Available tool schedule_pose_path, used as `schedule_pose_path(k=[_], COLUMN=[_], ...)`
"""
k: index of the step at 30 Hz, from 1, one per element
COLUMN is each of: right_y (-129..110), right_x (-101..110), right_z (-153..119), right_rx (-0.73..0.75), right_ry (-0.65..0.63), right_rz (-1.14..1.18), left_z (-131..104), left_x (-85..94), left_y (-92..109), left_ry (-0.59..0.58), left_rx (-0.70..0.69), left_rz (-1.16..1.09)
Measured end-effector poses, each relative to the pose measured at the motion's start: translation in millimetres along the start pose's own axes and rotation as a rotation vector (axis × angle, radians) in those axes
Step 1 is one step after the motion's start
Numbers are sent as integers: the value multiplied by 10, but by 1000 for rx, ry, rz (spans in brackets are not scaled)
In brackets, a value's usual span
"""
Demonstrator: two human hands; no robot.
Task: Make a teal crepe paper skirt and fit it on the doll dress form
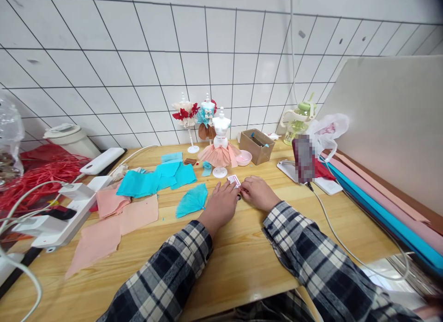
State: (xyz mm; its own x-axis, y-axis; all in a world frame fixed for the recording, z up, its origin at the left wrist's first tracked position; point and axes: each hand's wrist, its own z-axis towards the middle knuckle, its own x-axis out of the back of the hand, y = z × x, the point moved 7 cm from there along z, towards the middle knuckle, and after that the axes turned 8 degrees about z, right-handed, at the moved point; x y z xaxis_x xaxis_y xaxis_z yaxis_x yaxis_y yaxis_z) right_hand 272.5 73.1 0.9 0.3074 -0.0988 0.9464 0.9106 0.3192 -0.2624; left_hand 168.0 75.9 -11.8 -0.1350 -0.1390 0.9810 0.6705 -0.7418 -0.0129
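My left hand (221, 204) is low over the table, its fingers closed over the lower edge of a small white card with red print (234, 180). Close against the card's right side, my right hand (259, 193) has its fingertips pinched together; what they hold is hidden. Between the hands a tiny dark thing shows, too small to name. Just behind them stands a white mini dress form (221, 126) wearing a peach crepe paper skirt (220, 155). A gathered blue crepe paper fan (192, 200) lies left of my left hand.
Blue crepe paper pieces (138, 182) and peach pieces (100, 239) spread leftward. A power strip (74, 216) with cables sits at far left. Behind are two dressed forms, a pink bowl (244, 158) and a cardboard box (256, 146). A phone (304, 158) stands at right, its cable trailing forward.
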Motion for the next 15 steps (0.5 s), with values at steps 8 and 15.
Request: schedule_pose_path(k=[8, 15], right_y=[-40, -434], right_x=[-22, 69], right_z=[-26, -250], right_rx=[61, 204], right_ry=[14, 204], right_rz=[-17, 237], left_z=[3, -72], left_x=[-20, -55], left_y=[-35, -43], left_ry=[8, 15], left_rx=[-57, -52], left_rz=[5, -3])
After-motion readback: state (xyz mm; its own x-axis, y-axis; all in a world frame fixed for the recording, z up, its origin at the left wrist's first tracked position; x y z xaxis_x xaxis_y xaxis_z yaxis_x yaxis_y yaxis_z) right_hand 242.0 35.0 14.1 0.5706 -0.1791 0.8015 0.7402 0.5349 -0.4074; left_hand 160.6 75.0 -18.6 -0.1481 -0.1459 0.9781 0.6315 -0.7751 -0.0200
